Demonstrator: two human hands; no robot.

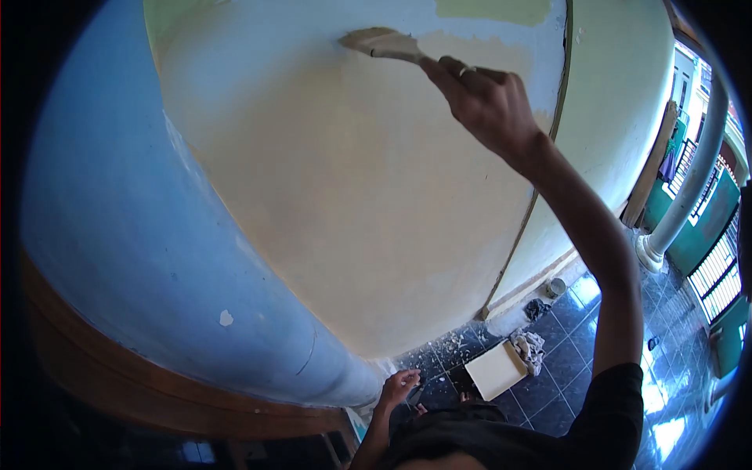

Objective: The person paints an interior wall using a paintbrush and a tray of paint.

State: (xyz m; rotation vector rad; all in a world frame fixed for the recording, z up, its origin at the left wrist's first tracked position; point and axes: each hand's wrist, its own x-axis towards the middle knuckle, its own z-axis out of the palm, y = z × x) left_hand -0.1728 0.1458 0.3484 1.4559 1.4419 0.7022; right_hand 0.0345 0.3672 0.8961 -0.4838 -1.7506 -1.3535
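Observation:
My right hand, with a ring on one finger, is closed around the handle of a paintbrush. The brush's bristles touch the upper part of the wall panel. Cream paint covers most of that panel, while pale bluish patches and a greenish patch show along its top. Low in the view, my left hand hangs near the base of the blue column. Its fingers are curled, and what they hold, if anything, is too small to make out.
On the dark tiled floor lie a cream tray, a crumpled cloth, a black crumpled item and a small can. Pale flakes are scattered by the wall. A round pillar stands at right.

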